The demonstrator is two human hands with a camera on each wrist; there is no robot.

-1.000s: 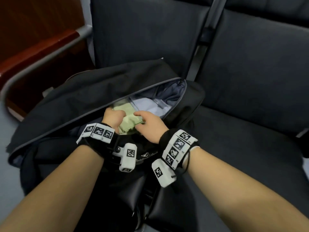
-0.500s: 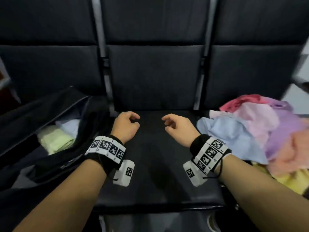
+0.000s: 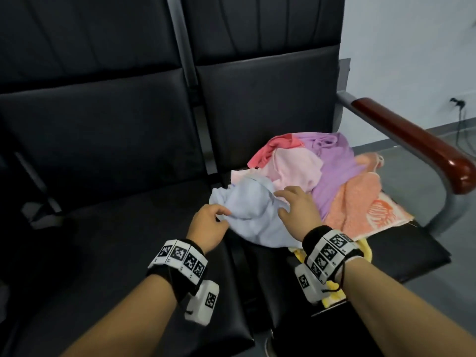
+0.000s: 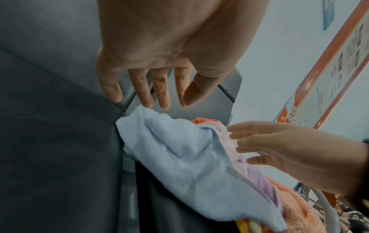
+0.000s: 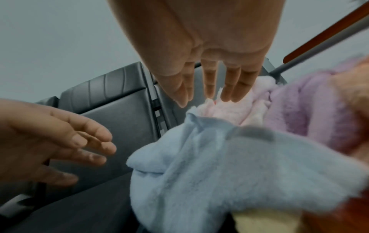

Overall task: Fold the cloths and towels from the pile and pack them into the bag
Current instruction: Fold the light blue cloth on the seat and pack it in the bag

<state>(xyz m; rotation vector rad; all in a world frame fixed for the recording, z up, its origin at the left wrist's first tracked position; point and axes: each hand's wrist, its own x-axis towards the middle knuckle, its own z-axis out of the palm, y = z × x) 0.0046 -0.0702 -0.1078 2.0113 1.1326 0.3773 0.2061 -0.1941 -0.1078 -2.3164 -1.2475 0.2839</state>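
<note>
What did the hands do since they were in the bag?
Both hands left the bag and crossed right to the pile. The left hand and right hand now reach, open, for the blue towel; the wrist views show no grip yet. The green cloth was let go in the bag, now out of view. The pile lies as before.

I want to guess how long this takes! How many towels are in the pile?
6 show: light blue towel in front, pale pink, red, purple, orange, yellow underneath. More may be hidden.
</note>
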